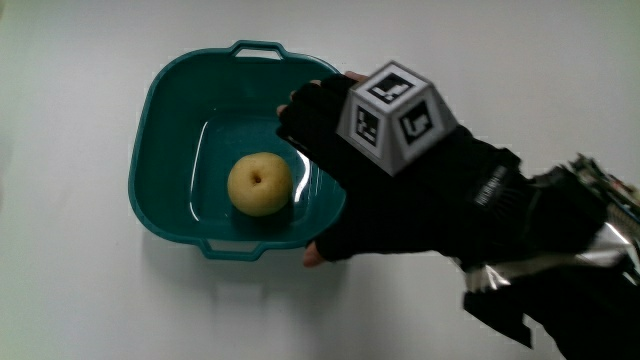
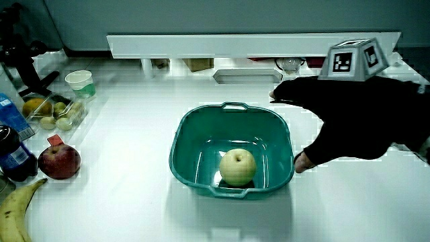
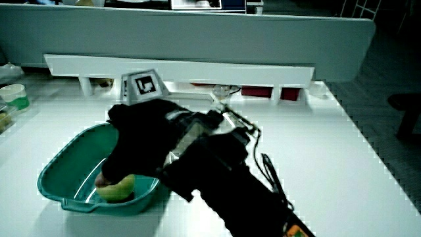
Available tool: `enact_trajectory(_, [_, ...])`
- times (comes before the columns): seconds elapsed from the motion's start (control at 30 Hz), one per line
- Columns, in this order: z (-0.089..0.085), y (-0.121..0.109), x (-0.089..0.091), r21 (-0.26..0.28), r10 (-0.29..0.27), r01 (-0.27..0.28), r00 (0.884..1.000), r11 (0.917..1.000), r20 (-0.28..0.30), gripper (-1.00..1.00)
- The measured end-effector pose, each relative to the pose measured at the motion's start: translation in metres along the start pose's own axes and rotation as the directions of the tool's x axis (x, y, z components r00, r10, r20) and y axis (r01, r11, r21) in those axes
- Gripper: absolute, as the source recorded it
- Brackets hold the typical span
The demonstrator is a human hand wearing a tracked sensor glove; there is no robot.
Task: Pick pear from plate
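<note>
A yellow-green pear [image 1: 260, 183] lies in the middle of a teal plastic basin [image 1: 160, 90] with two small handles. It shows in both side views too, pear [image 2: 238, 167] and pear [image 3: 118, 189], resting on the floor of the basin [image 2: 195, 121]. The gloved hand [image 1: 335, 180] hovers over the basin's rim beside the pear. Its fingers are spread and hold nothing, with the thumb tip by the rim nearest the person. A gap separates the pear from the glove in the main view. In a side view the hand [image 3: 138, 145] partly covers the basin [image 3: 56, 164].
In a side view, a red apple [image 2: 59, 161], a banana [image 2: 13, 212], a dark bottle [image 2: 10, 151], a clear box of small fruit [image 2: 54, 114] and a paper cup [image 2: 80, 82] stand near the table's edge. A low white partition [image 2: 255, 44] carries small items.
</note>
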Motion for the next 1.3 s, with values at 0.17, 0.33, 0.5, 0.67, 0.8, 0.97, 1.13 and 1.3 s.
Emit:
enact_trajectory(0.17, [0.022, 0.013, -0.018, 0.448, 0.338, -0.297, 0.941, 0.8432, -0.013, 0.0])
enact_trajectory(0.33, [0.032, 0.024, -0.032, 0.518, 0.474, -0.406, 0.881, 0.7533, 0.001, 0.0])
enact_trajectory(0.5, [0.032, 0.048, -0.046, 0.483, 0.461, -0.402, 0.888, 0.778, -0.003, 0.0])
enact_trajectory(0.67, [0.029, 0.072, -0.06, 0.448, 0.472, -0.413, 0.881, 0.7931, -0.023, 0.0])
enact_trajectory(0.8, [0.027, 0.084, -0.067, 0.426, 0.47, -0.414, 0.882, 0.8049, -0.031, 0.0])
enact_trajectory(0.97, [0.024, 0.097, -0.074, 0.404, 0.458, -0.405, 0.888, 0.8206, -0.04, 0.0])
enact_trajectory(1.13, [0.022, 0.104, -0.079, 0.387, 0.464, -0.414, 0.885, 0.8241, -0.042, 0.0])
enact_trajectory(1.3, [0.019, 0.108, -0.086, 0.362, 0.45, -0.411, 0.892, 0.8367, -0.028, 0.0])
